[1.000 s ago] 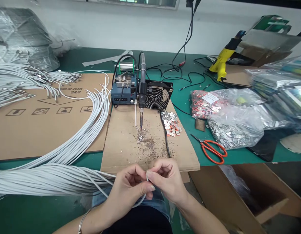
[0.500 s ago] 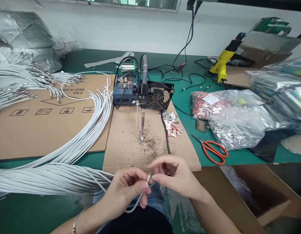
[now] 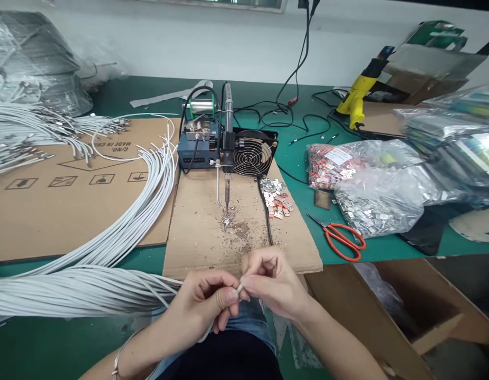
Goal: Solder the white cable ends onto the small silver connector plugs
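Note:
Pinched between thumb and fingers of my left hand (image 3: 207, 305) is a white cable (image 3: 239, 288), its end pointing up and right. My right hand (image 3: 274, 285) closes its thumb and forefinger on the tip of that cable, so the tip itself is hidden. Both hands meet in front of my lap, just below the near edge of a cardboard sheet (image 3: 204, 248). A thick bundle of white cables (image 3: 89, 290) lies left of my left hand. Beyond the hands a soldering iron (image 3: 228, 142) stands tip down in its holder, over solder scraps (image 3: 227, 220).
Behind the iron are a blue soldering station (image 3: 194, 153), a solder spool (image 3: 202, 107) and a black fan (image 3: 252, 155). Small connectors (image 3: 279, 203) lie beside a black cord. Orange-handled scissors (image 3: 344, 241), bags of metal parts (image 3: 379, 211) and a yellow heat gun (image 3: 357, 100) are right.
My right hand has moved left and its fingers have closed over the cable's tip, which showed before. My left hand still holds the cable. The view has shifted slightly.

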